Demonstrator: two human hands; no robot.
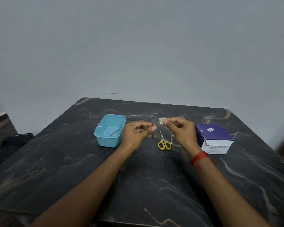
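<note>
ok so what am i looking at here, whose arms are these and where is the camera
There is no machine here: it is one picture from a camera worn on a person's head, looking forward and down at their own two bare arms. The left hand pinches a slim dark tool, and the right hand, with a red thread at its wrist, pinches a small white pad. Both are held above a dark marbled table. On it lie yellow-handled scissors between the hands, a blue tub to the left with a thin metal tool inside, and a purple and white box to the right.
</note>
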